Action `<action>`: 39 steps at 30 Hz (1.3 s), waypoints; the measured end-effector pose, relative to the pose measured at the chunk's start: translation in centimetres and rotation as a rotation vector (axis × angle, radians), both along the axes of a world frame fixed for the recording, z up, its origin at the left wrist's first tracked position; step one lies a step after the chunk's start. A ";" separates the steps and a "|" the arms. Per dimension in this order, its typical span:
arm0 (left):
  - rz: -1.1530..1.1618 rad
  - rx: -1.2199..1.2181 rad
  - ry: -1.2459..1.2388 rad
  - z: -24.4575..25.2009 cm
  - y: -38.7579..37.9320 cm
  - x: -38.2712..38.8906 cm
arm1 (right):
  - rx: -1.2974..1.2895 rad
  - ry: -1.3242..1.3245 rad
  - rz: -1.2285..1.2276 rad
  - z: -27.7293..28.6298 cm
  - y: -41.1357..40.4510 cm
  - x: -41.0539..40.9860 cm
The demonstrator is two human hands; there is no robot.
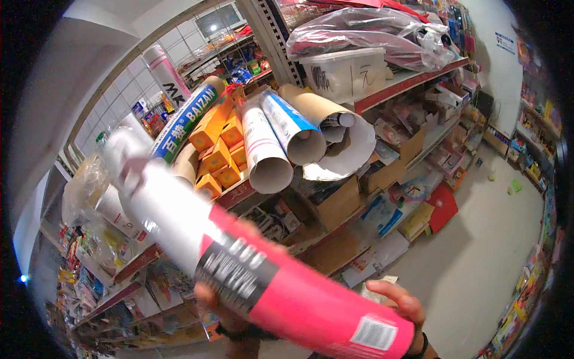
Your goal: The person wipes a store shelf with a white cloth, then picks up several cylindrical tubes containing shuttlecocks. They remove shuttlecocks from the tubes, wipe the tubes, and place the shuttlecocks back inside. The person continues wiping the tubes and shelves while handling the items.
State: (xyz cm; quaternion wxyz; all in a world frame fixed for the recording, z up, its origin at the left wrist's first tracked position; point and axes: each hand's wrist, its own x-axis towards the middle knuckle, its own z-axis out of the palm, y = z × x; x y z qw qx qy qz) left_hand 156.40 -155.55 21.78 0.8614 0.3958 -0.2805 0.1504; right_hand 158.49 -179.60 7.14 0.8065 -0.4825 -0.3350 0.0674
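Note:
A long cylindrical package (309, 287) in white, pink and black slants across the view, blurred by motion. Clear plastic seems to wrap its upper white end, and a barcode is printed near the lower one. My left hand (213, 298) grips it around the middle, thumb below and fingertips showing over the upper side. At the lower right end, my right hand (401, 300) curls its fingers around the package. A small cream-coloured piece (380, 289) shows behind those fingers; whether the hand holds it, I cannot tell. The package hides most of both palms.
Shelving stands ahead. Cardboard tubes (269, 148), orange boxes (219, 157) and a blue-green shuttlecock tube (184, 123) lie on its upper shelf. Right of them is a translucent plastic bin (343, 74) under a plastic-wrapped bundle (367, 36). Open cartons (338, 204) fill lower shelves above a pale floor (489, 224).

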 end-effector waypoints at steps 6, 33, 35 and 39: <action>0.148 0.358 0.137 6.7 -5.6 6.8 | 0.745 0.217 0.092 9.9 -1.9 0.4; -0.004 0.046 0.655 -0.7 6.2 9.8 | -0.512 -0.741 -0.928 17.9 7.0 16.1; -0.003 -0.002 0.583 -0.9 6.2 10.7 | -0.544 -0.675 -0.912 17.7 6.7 14.7; 0.012 -0.039 0.465 0.4 5.7 10.3 | -0.531 -0.655 -1.044 15.8 4.9 7.3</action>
